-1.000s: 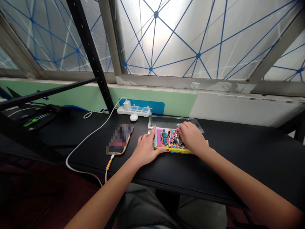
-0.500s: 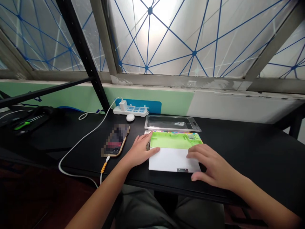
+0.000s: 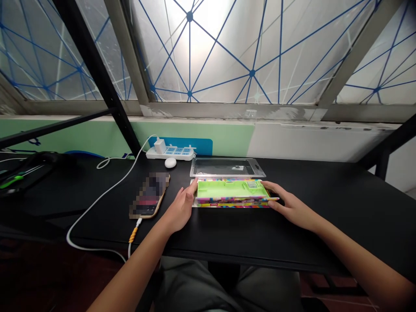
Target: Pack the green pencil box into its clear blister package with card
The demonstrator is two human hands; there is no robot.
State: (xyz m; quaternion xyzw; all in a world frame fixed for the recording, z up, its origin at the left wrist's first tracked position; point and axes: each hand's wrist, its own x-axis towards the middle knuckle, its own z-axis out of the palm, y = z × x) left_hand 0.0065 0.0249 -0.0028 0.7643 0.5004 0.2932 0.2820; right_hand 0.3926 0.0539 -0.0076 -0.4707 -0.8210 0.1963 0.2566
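A pencil case (image 3: 224, 190) with a bright green plastic inside and a multicoloured printed outer cover lies in front of me on the black table. Its front lid (image 3: 234, 201) is raised part way, so the printed outer side faces me. My left hand (image 3: 182, 208) rests against the left end of the case, fingers along that edge. At the other end, my right hand (image 3: 289, 206) has the right edge of the lid between thumb and fingers. Just behind the case lies a clear plastic packaging tray (image 3: 224, 167).
Left of the case a phone (image 3: 151, 197) lies plugged into a white cable (image 3: 97, 203). Further back are a white power strip (image 3: 170, 151) and a small white rounded case (image 3: 170, 163). A black metal post (image 3: 94, 73) stands at the left, before the window.
The lid, which lay flat with its white inner side up, has swung upward. My right hand has moved onto its right edge; my left hand stays at the left end. The view has shifted slightly.
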